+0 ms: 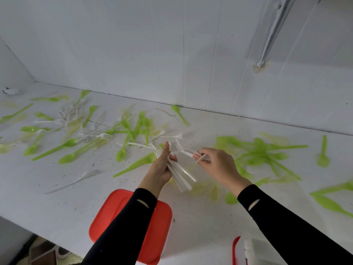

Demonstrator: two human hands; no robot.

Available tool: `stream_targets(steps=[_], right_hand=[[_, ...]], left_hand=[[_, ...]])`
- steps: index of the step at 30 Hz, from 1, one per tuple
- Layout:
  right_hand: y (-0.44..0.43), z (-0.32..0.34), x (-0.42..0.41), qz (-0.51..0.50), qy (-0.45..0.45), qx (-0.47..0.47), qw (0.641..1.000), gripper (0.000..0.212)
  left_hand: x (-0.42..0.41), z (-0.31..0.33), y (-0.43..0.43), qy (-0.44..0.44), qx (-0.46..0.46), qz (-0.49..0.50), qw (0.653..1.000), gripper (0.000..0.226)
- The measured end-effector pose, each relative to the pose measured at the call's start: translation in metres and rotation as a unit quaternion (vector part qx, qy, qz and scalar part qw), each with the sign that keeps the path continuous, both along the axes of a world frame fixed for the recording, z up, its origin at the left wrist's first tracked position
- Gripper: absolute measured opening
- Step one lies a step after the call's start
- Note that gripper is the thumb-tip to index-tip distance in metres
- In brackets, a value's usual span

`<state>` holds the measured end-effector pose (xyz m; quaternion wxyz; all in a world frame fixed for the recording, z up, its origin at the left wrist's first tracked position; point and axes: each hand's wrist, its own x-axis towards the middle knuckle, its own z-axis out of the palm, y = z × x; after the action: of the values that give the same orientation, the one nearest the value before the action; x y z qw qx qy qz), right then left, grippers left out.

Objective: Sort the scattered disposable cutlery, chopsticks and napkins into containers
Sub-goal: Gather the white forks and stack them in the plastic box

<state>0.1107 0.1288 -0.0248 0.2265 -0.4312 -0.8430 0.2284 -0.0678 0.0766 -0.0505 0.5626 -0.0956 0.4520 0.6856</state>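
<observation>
My left hand [162,165] grips a bundle of white plastic forks [181,178] above the white counter, thumb up, handles fanning toward me. Just to its right, my right hand [215,163] pinches one more white fork [186,153] by its handle, its head blurred beside the bundle. Green plastic spoons [131,129] and more white forks [95,135] lie scattered over the counter's left and middle. Another heap of green cutlery [261,152] lies to the right. A red lid [122,207] sits at the front edge under my left forearm.
A red-rimmed container with white contents [248,251] stands at the bottom right. One white knife [76,180] lies alone at the front left. The white counter [191,217] is speckled with dirt and backed by a white wall [172,54]. Floor shows past the front left edge.
</observation>
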Motion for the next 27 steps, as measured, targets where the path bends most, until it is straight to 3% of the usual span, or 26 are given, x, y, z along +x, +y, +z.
stream_targets(steps=[2, 6, 9, 15, 19, 25, 27], right_hand=[[-0.001, 0.0, -0.002, 0.008, 0.003, 0.081, 0.997, 0.028], [-0.002, -0.004, -0.004, 0.012, 0.033, 0.141, 0.989, 0.022], [-0.003, -0.004, -0.005, 0.019, 0.062, 0.21, 0.975, 0.008], [0.0, -0.006, -0.01, 0.103, 0.019, 0.281, 0.954, 0.012], [-0.001, -0.005, -0.009, 0.136, 0.006, 0.255, 0.957, 0.03], [-0.001, 0.001, -0.004, 0.073, 0.025, 0.166, 0.983, 0.03], [-0.003, 0.004, -0.003, 0.072, 0.038, 0.094, 0.992, 0.03]], left_hand=[[-0.001, 0.002, 0.0, -0.032, 0.008, 0.024, 0.999, 0.026], [-0.005, -0.002, 0.001, -0.048, 0.027, 0.021, 0.998, 0.02], [-0.003, -0.001, 0.001, -0.029, 0.038, 0.007, 0.999, 0.036], [0.0, 0.001, 0.002, -0.043, 0.082, -0.042, 0.995, 0.067], [-0.003, 0.003, 0.001, -0.055, 0.043, -0.035, 0.997, 0.027], [0.0, 0.009, -0.002, -0.028, 0.082, -0.009, 0.996, 0.031], [-0.001, 0.008, -0.002, -0.032, 0.096, -0.004, 0.995, 0.021]])
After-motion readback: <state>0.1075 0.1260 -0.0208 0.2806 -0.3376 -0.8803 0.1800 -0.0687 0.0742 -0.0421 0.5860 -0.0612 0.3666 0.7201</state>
